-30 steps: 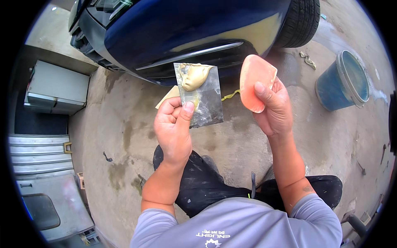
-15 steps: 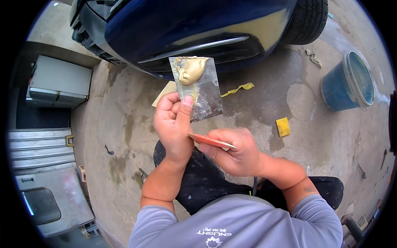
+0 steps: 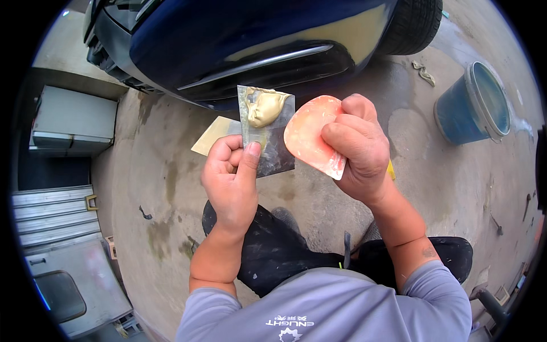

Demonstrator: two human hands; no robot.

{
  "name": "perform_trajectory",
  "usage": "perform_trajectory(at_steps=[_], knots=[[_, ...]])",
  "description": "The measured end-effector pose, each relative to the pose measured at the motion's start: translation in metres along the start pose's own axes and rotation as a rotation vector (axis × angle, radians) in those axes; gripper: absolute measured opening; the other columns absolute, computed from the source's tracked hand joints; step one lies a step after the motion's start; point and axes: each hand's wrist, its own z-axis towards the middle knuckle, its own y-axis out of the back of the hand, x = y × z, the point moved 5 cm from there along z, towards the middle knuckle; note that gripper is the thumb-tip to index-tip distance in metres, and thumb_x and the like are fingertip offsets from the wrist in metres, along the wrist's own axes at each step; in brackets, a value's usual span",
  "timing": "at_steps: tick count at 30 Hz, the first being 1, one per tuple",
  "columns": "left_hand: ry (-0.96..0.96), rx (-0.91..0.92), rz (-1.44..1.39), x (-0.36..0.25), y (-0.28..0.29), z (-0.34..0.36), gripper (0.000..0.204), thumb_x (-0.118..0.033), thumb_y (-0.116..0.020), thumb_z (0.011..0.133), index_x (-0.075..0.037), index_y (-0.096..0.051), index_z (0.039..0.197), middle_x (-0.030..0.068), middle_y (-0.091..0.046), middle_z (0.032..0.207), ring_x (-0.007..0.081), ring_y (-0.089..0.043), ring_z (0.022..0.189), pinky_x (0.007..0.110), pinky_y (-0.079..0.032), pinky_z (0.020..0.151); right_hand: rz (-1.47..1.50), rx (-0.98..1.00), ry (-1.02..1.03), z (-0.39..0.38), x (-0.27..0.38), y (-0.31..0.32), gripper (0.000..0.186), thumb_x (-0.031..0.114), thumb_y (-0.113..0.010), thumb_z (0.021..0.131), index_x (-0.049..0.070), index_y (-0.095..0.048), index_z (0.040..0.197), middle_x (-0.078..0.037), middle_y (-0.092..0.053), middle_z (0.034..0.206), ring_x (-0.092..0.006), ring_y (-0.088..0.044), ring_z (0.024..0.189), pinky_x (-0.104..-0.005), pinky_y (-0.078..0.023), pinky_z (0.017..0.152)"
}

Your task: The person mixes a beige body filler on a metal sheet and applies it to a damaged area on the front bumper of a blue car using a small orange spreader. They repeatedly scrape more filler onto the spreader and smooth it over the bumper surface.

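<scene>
The person's left hand has its grip closed on a flat, dark grey rectangular plate, thumb on the face near the seven o'clock corner; the plate is in front of the body, toward eleven o'clock, twelve being the car side. The right hand, at two o'clock from the plate, has its grip clamped on a coral-pink, round-ended spreader, whose near edge overlaps the plate in view; whether they touch I cannot tell. For good working, it seems best to keep the plate steady and fairly level so that the cream-beige mound of paste at its twelve o'clock end does not slide, and to hold the spreader firmly but low, leaving its edge free and clean. The paste looks thick, smooth and glossy, with soft folds; the plate is smudged with pale residue, and the spreader, probably bendy plastic, bears whitish smears. At twelve o'clock curves a glossy dark blue car bumper with a matt tan patch; at two o'clock stands a translucent bluish round bucket on rough, stained concrete floor.
</scene>
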Motion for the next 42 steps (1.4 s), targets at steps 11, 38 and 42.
perform_trajectory(at_steps=[11, 38, 42], knots=[[0.011, 0.019, 0.04, 0.003, 0.007, -0.005, 0.014, -0.005, -0.062, 0.099, 0.004, -0.058, 0.108, 0.0, -0.067, 0.079, -0.0013, -0.05, 0.068, 0.016, -0.037, 0.061, -0.163, 0.115, 0.03, -0.011, -0.005, -0.032, 0.02, 0.011, -0.07, 0.061, 0.015, -0.064, 0.08, 0.002, -0.05, 0.071, -0.022, -0.051, 0.078, -0.0373, -0.038, 0.079], [0.149, 0.245, 0.41, 0.073, -0.024, 0.007, 0.013, -0.005, -0.064, 0.097, 0.005, -0.061, 0.105, -0.0004, -0.067, 0.081, 0.0007, -0.052, 0.07, 0.017, -0.04, 0.064, 0.989, -0.571, -0.858, -0.077, -0.26, 0.065, 0.035, 0.009, -0.075, 0.087, 0.0, -0.068, 0.12, -0.005, -0.072, 0.105, -0.0119, -0.066, 0.095, -0.0296, -0.052, 0.087], [0.172, 0.278, 0.545, 0.102, -0.027, 0.006, 0.013, -0.006, -0.065, 0.097, 0.005, -0.062, 0.103, -0.0016, -0.066, 0.078, 0.0007, -0.051, 0.068, 0.017, -0.04, 0.063, 0.677, -0.493, -0.841, -0.08, -0.308, 0.068, 0.025, 0.008, -0.072, 0.089, 0.0, -0.071, 0.113, -0.005, -0.072, 0.102, -0.0122, -0.065, 0.096, -0.0275, -0.051, 0.089]])
